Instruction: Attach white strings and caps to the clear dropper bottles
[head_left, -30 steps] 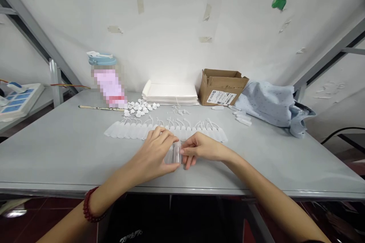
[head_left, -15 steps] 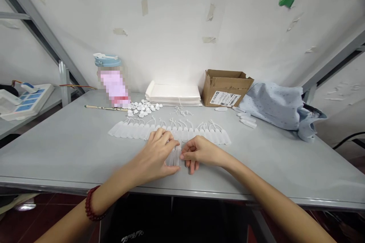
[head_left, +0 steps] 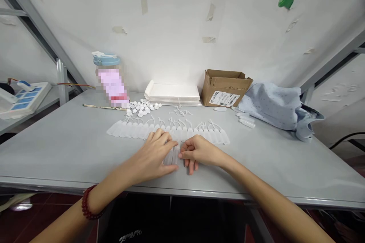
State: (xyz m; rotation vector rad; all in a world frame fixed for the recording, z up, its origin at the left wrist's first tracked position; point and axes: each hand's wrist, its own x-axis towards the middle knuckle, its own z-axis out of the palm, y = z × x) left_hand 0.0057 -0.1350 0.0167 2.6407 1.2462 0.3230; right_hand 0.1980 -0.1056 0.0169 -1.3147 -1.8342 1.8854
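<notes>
My left hand (head_left: pixel 159 152) rests on the table, its thumb and fingers bracketing the two ends of a small group of clear, rounded plastic pieces (head_left: pixel 170 157). These lie side by side, and the hand partly covers them. At their right edge is my right hand (head_left: pixel 195 152), fingers curled and thumb tip against or very near the last piece; whether it pinches anything is hidden. Just beyond both hands stretches a row of frosted plastic tags (head_left: pixel 137 130), several with white strings at their far ends.
White caps (head_left: pixel 142 107) lie in a pile beside a thin stick (head_left: pixel 104 107). A stack of white envelopes (head_left: pixel 173 93), a cardboard box (head_left: pixel 225 87) and a pale blue cloth (head_left: pixel 273 104) stand along the back. Loose clear pieces (head_left: pixel 246 122) lie near the cloth.
The whole view has shifted very slightly. Both hands keep nearly the same pose around the clear pieces, and nothing has been visibly picked up or let go.
</notes>
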